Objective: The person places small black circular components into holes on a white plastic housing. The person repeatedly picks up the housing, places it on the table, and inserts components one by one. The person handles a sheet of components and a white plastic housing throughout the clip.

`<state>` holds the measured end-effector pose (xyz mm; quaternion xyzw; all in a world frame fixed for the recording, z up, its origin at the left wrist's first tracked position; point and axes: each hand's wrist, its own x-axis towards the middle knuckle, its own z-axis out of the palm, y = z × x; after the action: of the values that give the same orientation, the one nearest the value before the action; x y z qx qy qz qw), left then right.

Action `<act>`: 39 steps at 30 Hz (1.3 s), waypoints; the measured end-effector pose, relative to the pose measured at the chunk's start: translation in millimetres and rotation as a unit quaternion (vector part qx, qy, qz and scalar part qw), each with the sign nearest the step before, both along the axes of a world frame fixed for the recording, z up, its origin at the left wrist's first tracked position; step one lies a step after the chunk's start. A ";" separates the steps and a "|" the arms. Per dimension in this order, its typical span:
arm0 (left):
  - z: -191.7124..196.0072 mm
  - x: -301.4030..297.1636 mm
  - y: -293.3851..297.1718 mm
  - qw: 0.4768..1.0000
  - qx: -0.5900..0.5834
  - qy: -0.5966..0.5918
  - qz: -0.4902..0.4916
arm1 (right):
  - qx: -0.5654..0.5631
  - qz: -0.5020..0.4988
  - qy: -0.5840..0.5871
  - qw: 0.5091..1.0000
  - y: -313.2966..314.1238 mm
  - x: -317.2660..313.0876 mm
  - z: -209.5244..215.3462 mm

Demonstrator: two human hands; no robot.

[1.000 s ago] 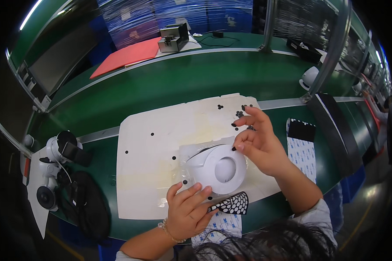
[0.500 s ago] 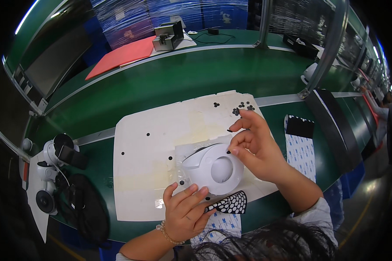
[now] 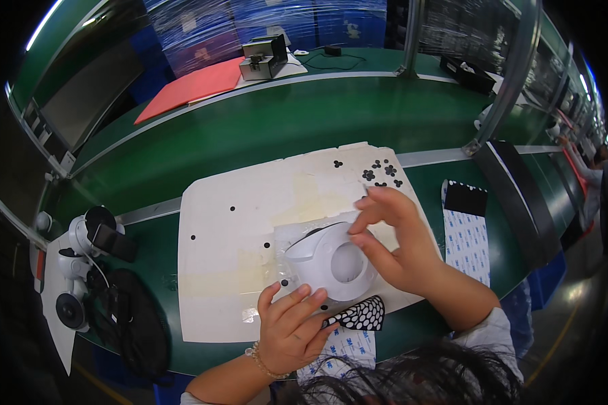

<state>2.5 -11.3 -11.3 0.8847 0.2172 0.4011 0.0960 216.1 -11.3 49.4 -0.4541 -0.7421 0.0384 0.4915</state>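
A white rounded plastic housing [image 3: 311, 268] with a round opening lies on clear plastic wrap over the cardboard sheet. My left hand [image 3: 294, 329] has its outer fingers spread against the housing's near left edge. Its thumb side pinches a curled black sheet [image 3: 359, 315] with rows of round holes and a white printed backing [image 3: 341, 347]. Over the housing's far right rim, my right hand [image 3: 397, 246] is closed in a pinch, the fingertips touching or just above the rim. A small black round pad seems to be between them, mostly hidden.
Loose black pads [image 3: 369, 175] lie in clusters on the cardboard sheet [image 3: 216, 263]. Another backing strip [image 3: 466, 246] and a long black case [image 3: 518, 202] are at right. White camera-like devices [image 3: 74, 266] and a black pouch [image 3: 138, 320] stand left. A metal post [image 3: 510, 81] rises far right.
My right hand has come slightly down and left onto the housing's rim, its fingers drawing together and uncovering more loose pads. My left hand has stayed nearly in place.
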 end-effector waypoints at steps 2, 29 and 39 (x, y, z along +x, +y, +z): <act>0.1 -0.1 0.6 1.000 0.012 0.004 -0.004 | -0.075 0.064 0.091 0.991 5.1 -7.3 -3.6; -0.4 -0.6 -0.3 1.000 -0.002 -0.003 0.005 | -0.118 0.103 0.103 0.982 8.1 -16.6 -9.0; -2.9 -0.8 2.4 1.000 0.016 0.014 -0.008 | 0.030 -0.048 -0.209 0.976 -12.3 -16.8 -3.8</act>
<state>1.7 -8.9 -14.1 0.8932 0.2051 0.3917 0.0817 199.3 -23.7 45.7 -0.4721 -0.8066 -0.1036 0.3403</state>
